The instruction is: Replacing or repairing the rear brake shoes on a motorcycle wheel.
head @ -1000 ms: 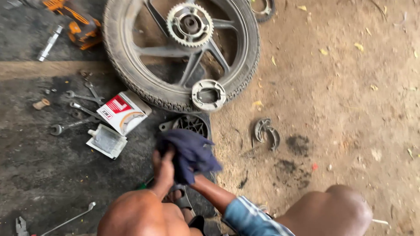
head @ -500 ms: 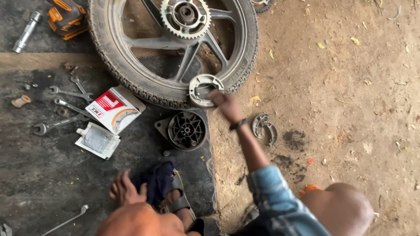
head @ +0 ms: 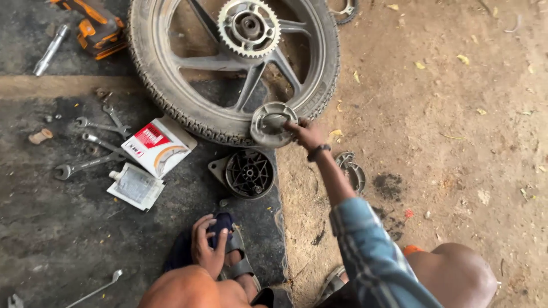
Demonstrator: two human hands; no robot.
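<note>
My right hand reaches forward and grips a round grey metal brake plate, lifted and tilted against the tyre of a motorcycle wheel that lies flat on the ground with its sprocket facing up. My left hand rests near my foot, its fingers closed on a dark blue rag. A black round hub part lies on the dark mat between the two hands. A pair of brake shoes lies on the dirt just right of my right forearm.
Several spanners lie on the dark mat at left, beside a red-and-white box and a clear packet. An orange tool and a metal rod lie at the top left. Bare dirt stretches to the right.
The rag came down from in front of me to my foot with my left hand. My right hand reached out to the brake plate, took hold and tilted it up.
</note>
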